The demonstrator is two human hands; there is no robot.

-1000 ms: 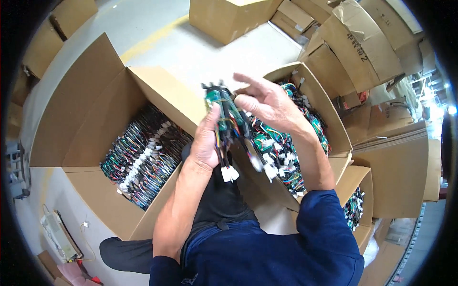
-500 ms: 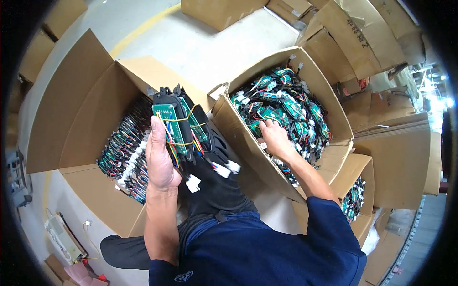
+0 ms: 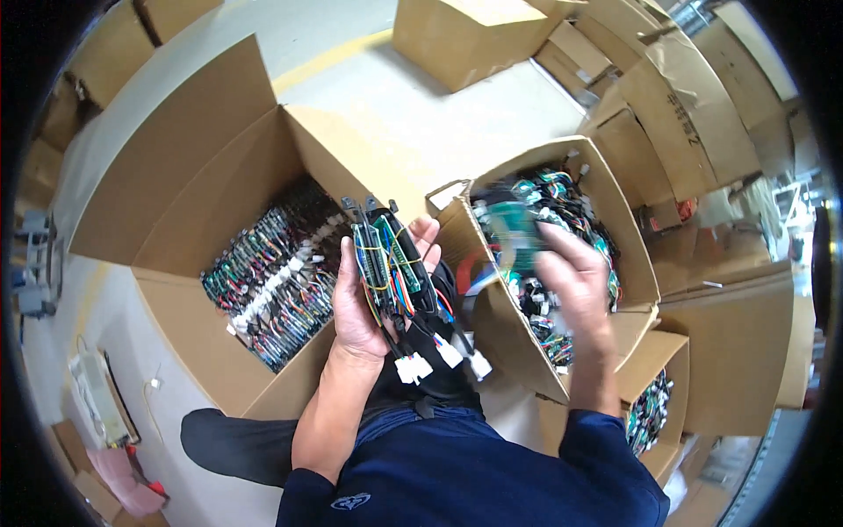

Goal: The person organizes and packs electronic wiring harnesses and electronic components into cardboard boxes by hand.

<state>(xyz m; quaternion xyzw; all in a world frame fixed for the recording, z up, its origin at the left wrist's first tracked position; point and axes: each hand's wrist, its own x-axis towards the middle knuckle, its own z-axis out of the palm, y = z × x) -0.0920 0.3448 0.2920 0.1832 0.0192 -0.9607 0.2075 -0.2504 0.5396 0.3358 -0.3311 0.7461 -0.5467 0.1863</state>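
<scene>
My left hand is wrapped round a bundle of green circuit boards in black housings, with yellow rubber bands across it. Coloured wires and white plugs dangle from its lower end, and my fingertips show at its far side. Blurred by motion, my right hand grips one green circuit board with trailing wires, over the near-left wall of the right carton. Loose wired circuit boards fill that carton in a jumble. At left, rows of wired circuit boards stand packed in another carton.
A smaller carton with more boards stands beyond the right carton's near corner. Stacked cartons line the far right, and a closed carton sits on the floor ahead. A pale device with a cable lies at lower left.
My right hand has lifted a circuit board out of the heap and moved toward me. The left hand and its bundle have shifted right in the picture, while the whole view has swung.
</scene>
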